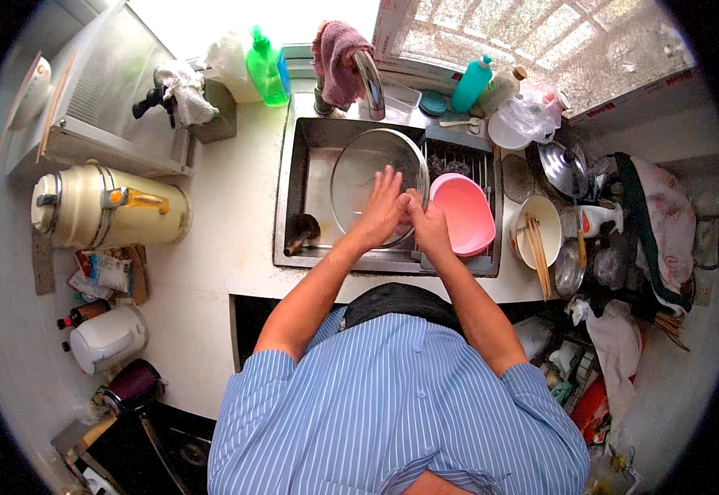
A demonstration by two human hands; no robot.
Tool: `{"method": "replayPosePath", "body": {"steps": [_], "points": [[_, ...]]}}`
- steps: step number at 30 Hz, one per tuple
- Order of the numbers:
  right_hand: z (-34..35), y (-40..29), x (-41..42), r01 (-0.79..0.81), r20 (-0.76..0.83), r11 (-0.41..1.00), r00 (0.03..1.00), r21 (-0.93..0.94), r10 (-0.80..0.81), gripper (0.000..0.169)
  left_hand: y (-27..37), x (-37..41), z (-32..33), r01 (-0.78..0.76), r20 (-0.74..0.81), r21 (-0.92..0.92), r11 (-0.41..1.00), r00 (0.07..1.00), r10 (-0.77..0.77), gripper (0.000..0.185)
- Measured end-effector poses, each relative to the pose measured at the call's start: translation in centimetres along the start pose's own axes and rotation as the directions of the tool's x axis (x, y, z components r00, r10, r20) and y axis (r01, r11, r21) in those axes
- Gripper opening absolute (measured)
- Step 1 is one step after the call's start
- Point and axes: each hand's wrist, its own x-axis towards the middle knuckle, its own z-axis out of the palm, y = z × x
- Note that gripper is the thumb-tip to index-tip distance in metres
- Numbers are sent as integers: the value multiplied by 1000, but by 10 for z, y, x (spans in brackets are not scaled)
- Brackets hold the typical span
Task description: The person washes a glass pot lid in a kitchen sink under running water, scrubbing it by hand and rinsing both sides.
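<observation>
A round glass bowl or lid, see-through with a pale rim, is tilted over the steel sink. My right hand grips its right edge. My left hand lies flat against the glass with its fingers apart, close beside the right thumb. To the right, a pink plastic basin rests on the rack part of the sink. The curved metal faucet, with a mauve cloth draped over it, stands behind the glass. A dark object lies in the sink's lower left corner.
Behind the sink stand a green pump bottle and a teal bottle. Right of it are a white bowl with chopsticks and a metal lid. A cream thermos jug lies toward the left; the counter's front edge runs before me.
</observation>
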Motion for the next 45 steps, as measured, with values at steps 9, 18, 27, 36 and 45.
{"method": "replayPosePath", "body": {"steps": [9, 18, 27, 36, 45], "points": [[29, -22, -8, 452, 297, 459, 880, -765, -371, 51, 27, -3, -37, 75, -165, -928, 366, 797, -581, 50], [7, -34, -16, 604, 339, 466, 774, -647, -534, 64, -49, -65, -57, -11, -12, -1000, 5, 892, -452, 35], [-27, -3, 5, -496, 519, 500, 848, 709, 106, 54, -70, -83, -80, 132, 126, -990, 43, 984, -129, 36], [-27, 21, -6, -361, 392, 448, 920, 818, 26, 47, -40, -50, -54, 178, -273, 265, 948, 956, -103, 62], [-20, 2, -20, -385, 450, 634, 891, 671, 65, 48, -16, 14, -59, 97, -67, 260, 961, 994, -82, 64]]}}
